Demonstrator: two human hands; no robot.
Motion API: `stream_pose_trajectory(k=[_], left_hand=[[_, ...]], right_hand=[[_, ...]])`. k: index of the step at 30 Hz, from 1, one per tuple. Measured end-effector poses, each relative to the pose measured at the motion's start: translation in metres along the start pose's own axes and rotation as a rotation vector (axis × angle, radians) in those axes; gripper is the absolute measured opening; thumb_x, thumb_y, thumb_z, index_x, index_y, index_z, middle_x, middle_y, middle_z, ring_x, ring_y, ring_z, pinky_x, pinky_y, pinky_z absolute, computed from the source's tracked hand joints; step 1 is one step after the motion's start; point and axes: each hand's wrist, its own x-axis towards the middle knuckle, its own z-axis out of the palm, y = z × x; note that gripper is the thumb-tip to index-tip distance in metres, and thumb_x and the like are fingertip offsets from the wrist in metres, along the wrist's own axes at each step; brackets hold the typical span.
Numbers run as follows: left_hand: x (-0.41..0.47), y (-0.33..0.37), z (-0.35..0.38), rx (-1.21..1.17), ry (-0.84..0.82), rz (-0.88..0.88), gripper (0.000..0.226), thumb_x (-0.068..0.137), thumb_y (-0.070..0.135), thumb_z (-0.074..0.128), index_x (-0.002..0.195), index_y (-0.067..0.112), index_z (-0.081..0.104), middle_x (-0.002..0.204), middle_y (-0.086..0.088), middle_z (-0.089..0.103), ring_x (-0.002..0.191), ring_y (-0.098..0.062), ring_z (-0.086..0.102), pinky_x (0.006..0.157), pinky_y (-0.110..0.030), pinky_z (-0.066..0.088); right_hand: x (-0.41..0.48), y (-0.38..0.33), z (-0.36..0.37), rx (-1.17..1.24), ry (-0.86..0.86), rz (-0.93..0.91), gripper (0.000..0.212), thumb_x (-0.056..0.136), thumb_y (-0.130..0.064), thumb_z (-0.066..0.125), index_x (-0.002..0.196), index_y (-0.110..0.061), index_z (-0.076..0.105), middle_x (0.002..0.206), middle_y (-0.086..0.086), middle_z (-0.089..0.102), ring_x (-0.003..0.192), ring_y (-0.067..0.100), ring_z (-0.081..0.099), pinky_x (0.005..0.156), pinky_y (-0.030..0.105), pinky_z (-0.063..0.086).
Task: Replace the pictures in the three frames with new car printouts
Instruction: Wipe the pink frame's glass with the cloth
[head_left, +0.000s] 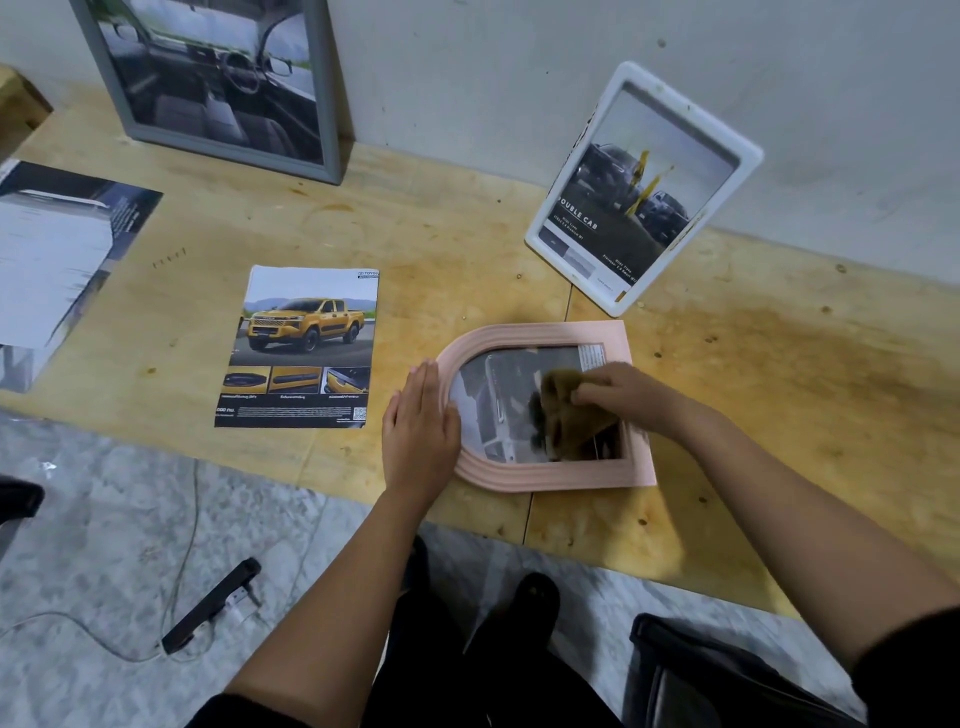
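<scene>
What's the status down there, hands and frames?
Left hand flat on pink arched frame. Right hand holding brown cloth on its glass. Yellow-truck printout lies beside, nothing blocking.

Left hand (421, 415) steadies pink arched frame (545, 478); right hand (618, 395) presses brown cloth (571, 421).

Your right hand (618, 395) and the brown cloth (571, 415) hide much of the picture in the pink frame (545, 478), while the grey frame (218, 83) and left printout (57, 260) are cut off by the edges.

Head view, looking steeply down, close over workbench (467, 234)
</scene>
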Motion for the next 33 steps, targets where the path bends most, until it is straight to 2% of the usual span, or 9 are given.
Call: stream_pose_trajectory(k=[5, 7, 10, 12, 19, 22, 25, 28, 33], left_hand=[[0.000, 0.000, -0.001, 0.003, -0.005, 0.001, 0.059, 0.091, 0.036, 0.022, 0.143, 0.009, 0.033, 0.148, -0.006, 0.038, 0.139, -0.020, 0.032, 0.111, -0.038, 0.024], [0.000, 0.001, -0.001, 0.001, -0.005, 0.001, 0.059, 0.091, 0.035, 0.023, 0.142, 0.008, 0.034, 0.147, -0.007, 0.039, 0.138, -0.021, 0.033, 0.111, -0.038, 0.025], [0.000, 0.001, 0.000, 0.013, 0.008, 0.004, 0.057, 0.091, 0.033, 0.025, 0.141, 0.007, 0.036, 0.145, -0.008, 0.042, 0.137, -0.021, 0.035, 0.110, -0.039, 0.027], [0.000, 0.001, 0.001, 0.016, 0.019, 0.005, 0.056, 0.092, 0.032, 0.027, 0.141, 0.007, 0.036, 0.145, -0.009, 0.042, 0.137, -0.022, 0.036, 0.110, -0.040, 0.027], [0.002, 0.002, 0.001, 0.002, -0.015, -0.029, 0.058, 0.092, 0.031, 0.028, 0.145, 0.011, 0.029, 0.151, -0.004, 0.034, 0.141, -0.017, 0.027, 0.114, -0.037, 0.018], [0.002, 0.003, -0.001, -0.020, -0.033, -0.046, 0.059, 0.092, 0.034, 0.026, 0.147, 0.013, 0.026, 0.153, -0.001, 0.030, 0.142, -0.014, 0.023, 0.115, -0.035, 0.013], [0.002, 0.005, -0.002, -0.034, -0.040, -0.051, 0.060, 0.091, 0.035, 0.025, 0.147, 0.014, 0.026, 0.153, 0.000, 0.029, 0.142, -0.013, 0.021, 0.115, -0.034, 0.013], [0.001, 0.005, -0.004, -0.038, -0.047, -0.047, 0.060, 0.091, 0.036, 0.024, 0.147, 0.014, 0.024, 0.153, 0.000, 0.028, 0.143, -0.012, 0.020, 0.115, -0.034, 0.011], [0.000, 0.007, -0.009, -0.059, -0.069, -0.036, 0.058, 0.094, 0.037, 0.024, 0.148, 0.014, 0.021, 0.154, -0.001, 0.026, 0.143, -0.014, 0.017, 0.116, -0.034, 0.010]], right_hand=[[0.010, -0.010, 0.022, -0.196, 0.838, -0.077, 0.033, 0.091, -0.034, 0.038, 0.085, -0.010, 0.060, 0.062, 0.006, 0.056, 0.061, 0.028, 0.056, 0.059, 0.036, 0.047], [0.007, -0.001, 0.044, -0.282, 0.719, -0.126, 0.034, 0.092, -0.035, 0.038, 0.101, -0.012, 0.060, 0.066, 0.000, 0.056, 0.069, 0.029, 0.059, 0.063, 0.035, 0.046], [-0.002, 0.009, 0.078, -0.205, 0.497, -0.213, 0.042, 0.091, -0.028, 0.044, 0.128, -0.011, 0.053, 0.119, 0.011, 0.062, 0.109, 0.031, 0.052, 0.094, 0.039, 0.038], [-0.003, 0.012, 0.085, -0.194, 0.436, -0.212, 0.050, 0.089, -0.034, 0.041, 0.135, -0.013, 0.047, 0.128, 0.010, 0.056, 0.115, 0.027, 0.048, 0.090, 0.030, 0.034], [-0.016, 0.019, 0.054, -0.209, 0.030, -0.258, 0.037, 0.087, -0.041, 0.040, 0.103, -0.012, 0.058, 0.091, 0.007, 0.066, 0.080, 0.018, 0.057, 0.068, 0.029, 0.037], [-0.022, 0.024, 0.027, -0.297, 0.005, -0.233, 0.026, 0.086, -0.041, 0.041, 0.070, -0.022, 0.047, 0.061, -0.006, 0.051, 0.055, 0.003, 0.045, 0.055, 0.022, 0.029], [-0.025, 0.020, 0.003, -0.399, -0.014, -0.130, 0.032, 0.090, -0.039, 0.046, 0.067, -0.016, 0.048, 0.061, -0.002, 0.051, 0.055, 0.009, 0.044, 0.057, 0.027, 0.031], [-0.027, 0.004, -0.021, -0.646, 0.112, -0.024, 0.029, 0.093, -0.033, 0.046, 0.085, -0.011, 0.061, 0.083, 0.008, 0.064, 0.076, 0.025, 0.056, 0.066, 0.035, 0.039], [-0.074, 0.027, -0.055, -0.535, 0.782, 0.138, 0.032, 0.097, -0.038, 0.040, 0.109, -0.012, 0.054, 0.100, 0.016, 0.065, 0.090, 0.036, 0.059, 0.062, 0.034, 0.038]])
